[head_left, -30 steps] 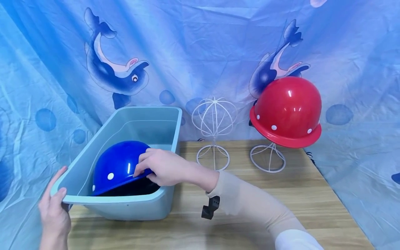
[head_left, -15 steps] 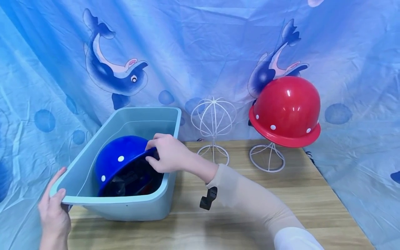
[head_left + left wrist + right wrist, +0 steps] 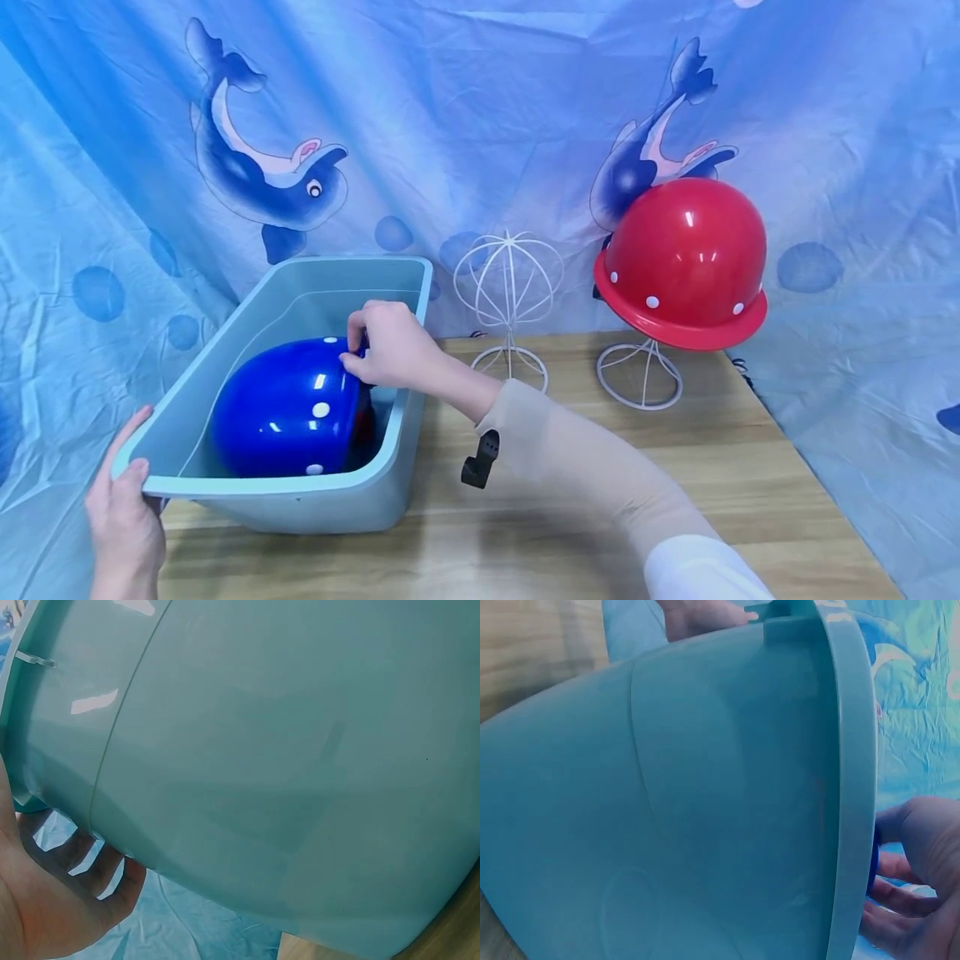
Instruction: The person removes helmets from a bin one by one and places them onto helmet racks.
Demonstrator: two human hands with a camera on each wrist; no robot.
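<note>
The left hand (image 3: 123, 521) grips the near-left corner of the tub (image 3: 262, 510), thumb over the edge. Inside, the blue helmet (image 3: 273, 408) is tipped sideways, crown left, opening right, brim (image 3: 351, 417) running near to far; the right hand (image 3: 393, 346) pinches its far part. Beyond stand a white wire frame (image 3: 510, 325) and a red helmet (image 3: 686, 258).

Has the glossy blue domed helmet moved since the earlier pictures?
Yes: within the pale blue oblong tub, the helmet has turned its opening from downward to rightward.
</note>
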